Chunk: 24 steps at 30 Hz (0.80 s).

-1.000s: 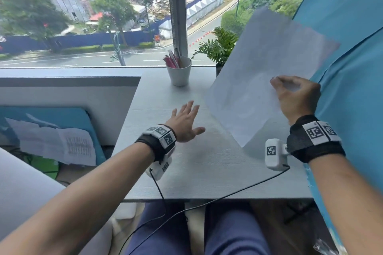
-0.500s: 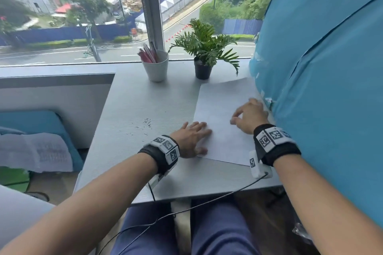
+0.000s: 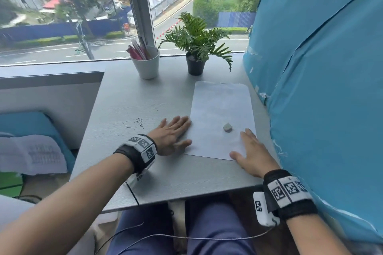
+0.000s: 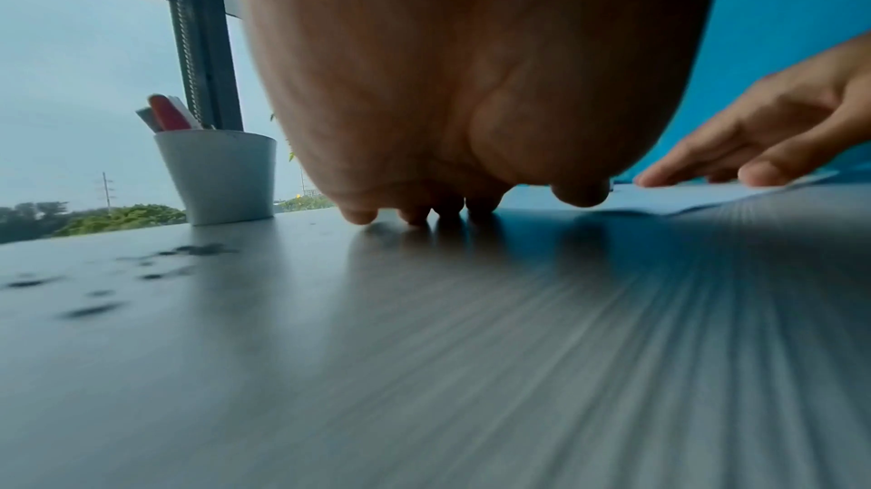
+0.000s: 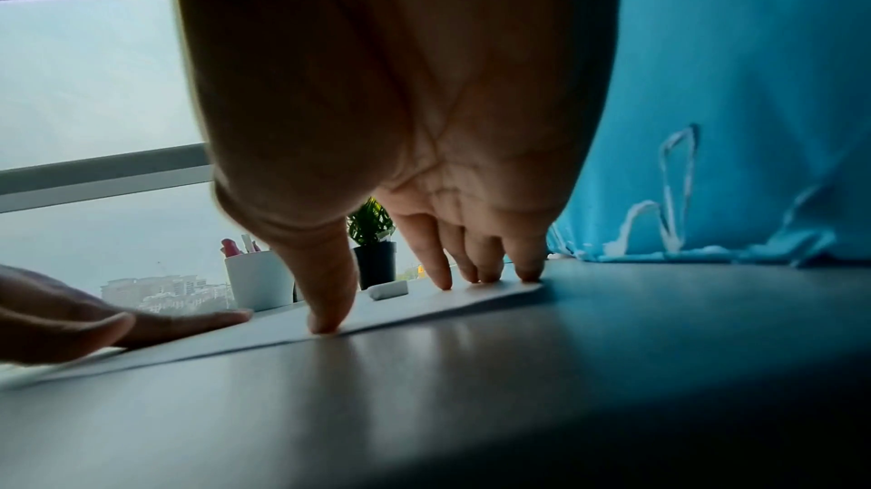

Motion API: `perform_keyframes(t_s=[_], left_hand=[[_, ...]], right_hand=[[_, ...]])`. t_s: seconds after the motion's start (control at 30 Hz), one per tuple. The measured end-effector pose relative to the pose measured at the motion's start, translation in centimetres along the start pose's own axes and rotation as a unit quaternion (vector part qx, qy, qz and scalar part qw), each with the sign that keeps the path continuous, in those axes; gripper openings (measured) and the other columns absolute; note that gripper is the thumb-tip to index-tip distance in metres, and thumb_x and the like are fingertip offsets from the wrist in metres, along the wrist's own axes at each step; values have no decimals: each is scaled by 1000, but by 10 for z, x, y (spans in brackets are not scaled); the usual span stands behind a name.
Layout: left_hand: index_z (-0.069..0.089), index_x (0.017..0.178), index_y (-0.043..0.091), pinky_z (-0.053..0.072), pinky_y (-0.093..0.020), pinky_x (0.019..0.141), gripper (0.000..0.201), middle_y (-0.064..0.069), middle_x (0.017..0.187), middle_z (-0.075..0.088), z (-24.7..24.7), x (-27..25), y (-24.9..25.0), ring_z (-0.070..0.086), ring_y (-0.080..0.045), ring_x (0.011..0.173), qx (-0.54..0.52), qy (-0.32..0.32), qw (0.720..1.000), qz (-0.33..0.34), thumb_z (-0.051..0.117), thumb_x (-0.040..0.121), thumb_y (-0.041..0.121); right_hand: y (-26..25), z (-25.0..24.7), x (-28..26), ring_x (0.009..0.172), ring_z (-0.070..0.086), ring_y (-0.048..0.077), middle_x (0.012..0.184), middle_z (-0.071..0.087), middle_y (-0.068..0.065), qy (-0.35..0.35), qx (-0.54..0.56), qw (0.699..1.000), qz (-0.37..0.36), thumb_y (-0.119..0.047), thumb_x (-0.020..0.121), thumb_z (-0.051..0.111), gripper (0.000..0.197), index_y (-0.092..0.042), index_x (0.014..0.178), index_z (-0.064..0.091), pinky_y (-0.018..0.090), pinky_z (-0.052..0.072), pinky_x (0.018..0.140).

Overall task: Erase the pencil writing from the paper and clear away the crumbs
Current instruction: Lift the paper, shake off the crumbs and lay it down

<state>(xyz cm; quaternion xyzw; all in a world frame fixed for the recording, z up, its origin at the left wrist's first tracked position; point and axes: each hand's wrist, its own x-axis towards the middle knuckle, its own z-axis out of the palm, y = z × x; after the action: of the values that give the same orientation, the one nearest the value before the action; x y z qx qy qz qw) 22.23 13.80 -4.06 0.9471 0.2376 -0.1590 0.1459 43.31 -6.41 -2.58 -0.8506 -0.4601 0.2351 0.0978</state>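
Desk (image 3: 128,97): a grey wood-grain top set against a window, with a blue sheet (image 3: 323,68) hanging along its right side.
Paper (image 3: 219,114): lies flat on the right half of the desk, its long edges running away from the person; no writing can be made out on it from the head view.
Left hand (image 3: 171,136): flat, fingers straight and slightly spread, resting on the desk at the paper's left edge, with the thumb tip at or just over the near left corner; it holds nothing.
Right hand (image 3: 251,155): flat and spread, holding nothing, pressing on the paper's near right corner with the thumb on the near edge.
Plant (image 3: 195,47): green fronds in a small black pot, standing at the far edge of the desk just beyond the paper.
Cup (image 3: 147,62): white, holding pink and white pens, just left of the plant.
Eraser (image 3: 227,126): a small pale block lying on the paper, near the right hand's fingertips and apart from them.
Crumbs (image 3: 137,123): dark specks scattered on the bare desk, left of the left hand and well off the paper.
Left wrist view: shows the fingertips (image 4: 360,216) touching the desk, and the crumbs as blurred dark smudges (image 4: 198,249).
Right wrist view: shows the fingertips (image 5: 440,283) down on the paper's edge, and the eraser (image 5: 387,289) beyond them.
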Motion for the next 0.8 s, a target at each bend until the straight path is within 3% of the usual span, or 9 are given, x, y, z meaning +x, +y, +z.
perform_keyframes(t_s=[0.13, 0.3, 0.37, 0.43, 0.53, 0.67, 0.8], left_hand=[[-16, 156, 24, -10, -45, 121, 105, 5, 161, -23, 4, -29, -36, -16, -15, 150, 18, 7, 998, -56, -3, 73, 86], [-10, 156, 4, -10, -46, 122, 108, -14, 164, -14, -3, -53, -47, -11, -27, 152, 35, -7, 962, -269, 11, 85, 82], [-11, 156, 4, -11, -46, 122, 104, -13, 164, -16, -10, -45, -34, -15, -27, 151, 35, 17, 966, -254, 15, 88, 79], [-12, 156, 11, -13, -46, 121, 98, -6, 164, -19, -19, -26, -16, -19, -21, 150, 36, 36, 984, -172, 18, 91, 77], [-9, 158, 17, -16, -47, 119, 91, 0, 165, -16, -28, 12, 7, -18, -19, 150, 14, 14, 994, -107, 20, 93, 74], [-8, 158, 23, -16, -55, 117, 86, 6, 165, -14, -27, 28, -8, -13, -20, 152, -1, -4, 987, -163, 18, 94, 74], [-10, 158, 20, -17, -54, 117, 94, 3, 165, -16, -15, -16, -52, -14, -20, 152, 5, 14, 978, -206, 18, 90, 78]], right_hand=[[9, 15, -1, 151, -8, 20, 164, -8, 7, 58, 2, 998, -5, -7, 98, 38, 63, -8, 154, 10, 34, -5, 122], [21, 44, -6, 151, 9, 22, 162, 17, 11, 157, 24, 985, -60, -1, 98, 32, 52, -3, 150, 28, 36, 3, 123], [24, 50, -4, 150, 14, 22, 160, 23, 11, 187, 15, 980, -63, -8, 98, 27, 51, -3, 149, 33, 34, 4, 123], [24, 53, -3, 149, 18, 22, 159, 27, 10, 204, 21, 977, -57, -19, 97, 23, 54, -3, 147, 37, 33, 5, 122], [24, 54, -3, 149, 20, 21, 158, 29, 9, 206, 25, 977, -51, -21, 102, 37, 48, -4, 146, 39, 37, 9, 123], [26, 54, -3, 147, 24, 23, 157, 31, 10, 210, 29, 976, -48, -20, 101, 42, 47, -3, 144, 42, 38, 12, 123], [25, 54, -4, 147, 25, 23, 157, 32, 10, 217, 37, 974, -43, -17, 98, 48, 48, -3, 144, 43, 39, 14, 123]])
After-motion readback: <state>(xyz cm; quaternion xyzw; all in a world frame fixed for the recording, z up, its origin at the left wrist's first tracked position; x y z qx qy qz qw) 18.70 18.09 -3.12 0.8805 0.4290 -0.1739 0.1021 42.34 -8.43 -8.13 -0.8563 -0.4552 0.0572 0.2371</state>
